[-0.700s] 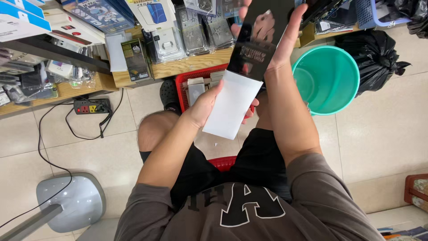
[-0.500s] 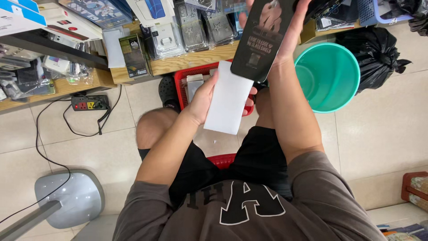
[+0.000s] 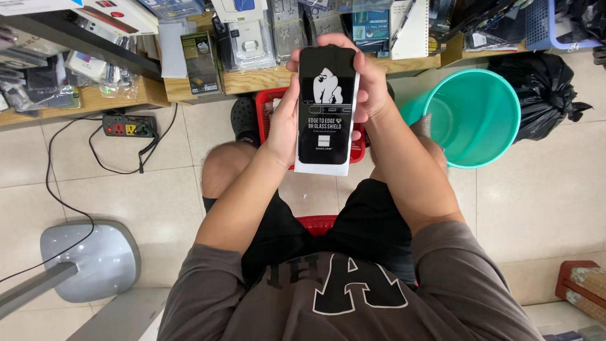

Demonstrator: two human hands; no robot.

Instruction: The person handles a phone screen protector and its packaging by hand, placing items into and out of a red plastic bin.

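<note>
You hold a flat black package (image 3: 326, 110) with white edges upright between both hands, above your knees. Your left hand (image 3: 285, 123) wraps its left long edge, thumb on the front face and fingers hidden behind, so its grip is closed on the package. Your right hand (image 3: 370, 88) clasps the top right corner and right edge, fingers curled over the upper rim, a closed grip as well. Just behind and below the package a red basket (image 3: 265, 104) sits on the tiled floor (image 3: 158, 202). A teal bucket (image 3: 470, 117) stands near your right forearm, with a black bag (image 3: 536, 88) beside it. A wooden shelf (image 3: 252, 81) above carries many small packaged goods.
</note>
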